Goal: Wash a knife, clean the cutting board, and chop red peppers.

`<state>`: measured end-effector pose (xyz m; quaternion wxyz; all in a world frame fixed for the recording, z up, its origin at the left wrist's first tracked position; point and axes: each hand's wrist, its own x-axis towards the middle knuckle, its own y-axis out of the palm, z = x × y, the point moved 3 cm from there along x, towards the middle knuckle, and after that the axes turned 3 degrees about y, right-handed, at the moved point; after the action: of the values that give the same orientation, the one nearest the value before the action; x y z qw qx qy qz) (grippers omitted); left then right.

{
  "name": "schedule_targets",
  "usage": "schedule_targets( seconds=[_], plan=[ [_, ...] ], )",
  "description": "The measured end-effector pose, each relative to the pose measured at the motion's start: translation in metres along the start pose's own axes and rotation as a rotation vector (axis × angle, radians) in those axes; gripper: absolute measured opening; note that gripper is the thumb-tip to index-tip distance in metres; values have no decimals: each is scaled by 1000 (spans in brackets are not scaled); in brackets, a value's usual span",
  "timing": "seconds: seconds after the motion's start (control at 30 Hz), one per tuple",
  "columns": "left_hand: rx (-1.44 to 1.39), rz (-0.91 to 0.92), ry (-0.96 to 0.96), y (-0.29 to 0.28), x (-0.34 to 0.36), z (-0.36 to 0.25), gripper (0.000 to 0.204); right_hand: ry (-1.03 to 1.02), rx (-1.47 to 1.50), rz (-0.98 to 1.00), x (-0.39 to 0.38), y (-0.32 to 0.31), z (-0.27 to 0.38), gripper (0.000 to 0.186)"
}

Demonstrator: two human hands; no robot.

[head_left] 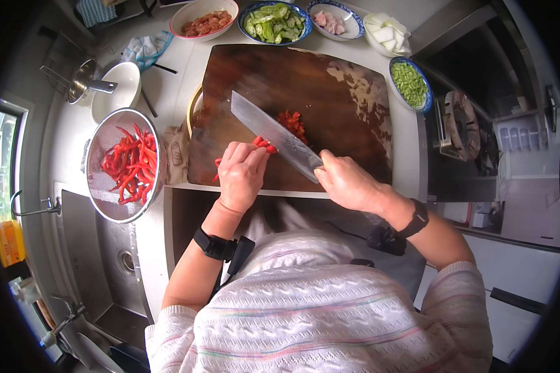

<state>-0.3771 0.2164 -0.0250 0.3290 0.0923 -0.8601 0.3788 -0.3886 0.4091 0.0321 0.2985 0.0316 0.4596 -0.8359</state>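
Kitchen counter, pale top, sink [115, 248] at the person's left with a tap [34, 208] on its far-left side. Dark wooden cutting board [330, 93] sits mid-counter, its near edge close to the counter's front lip.

Right hand [348, 183] is wrapped tight round the handle of a cleaver [274, 133]; blade runs diagonally up-left across the board. Left hand [241, 173] has fingers curled down, pinning red pepper strips [264, 144] against the board right beside the blade. Chopped red pepper pile [292, 123] lies just past the blade.

Metal colander [99, 155] with more red strips straddles the sink edge, left of the board, close to the left hand.

Far edge is packed: bowls of pinkish meat [206, 22], green vegetable pieces [274, 23], pale meat [333, 22], white chunks [386, 34]; diced greens bowl [410, 84] at the board's right edge. White bowl [121, 87] and ladle [81, 81] far left.

Open board area: the upper half and right side. Stove [460, 133] beyond the counter's right.
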Motion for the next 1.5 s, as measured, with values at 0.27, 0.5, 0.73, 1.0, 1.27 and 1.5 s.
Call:
schedule_targets(
  seconds=[0.27, 0.5, 0.73, 1.0, 1.27, 1.5],
  plan=[
    [3, 2, -19, -1, -1, 0, 16, 12, -1, 75, -12, -14, 6, 21],
    [0, -8, -4, 1, -2, 2, 17, 29, -14, 25, 2, -1, 2, 20],
    [11, -11, -9, 0, -1, 1, 17, 33, -28, 110, -7, -20, 16, 21],
    [3, -13, -11, 1, -1, 1, 18, 25, 20, 40, 1, -3, 1, 21],
    [4, -6, -25, -1, 0, -1, 16, -30, -10, 45, 3, -3, 6, 22],
    [1, -13, -16, -1, -1, 1, 15, -17, 12, 31, 5, -4, 6, 20]
  ],
)
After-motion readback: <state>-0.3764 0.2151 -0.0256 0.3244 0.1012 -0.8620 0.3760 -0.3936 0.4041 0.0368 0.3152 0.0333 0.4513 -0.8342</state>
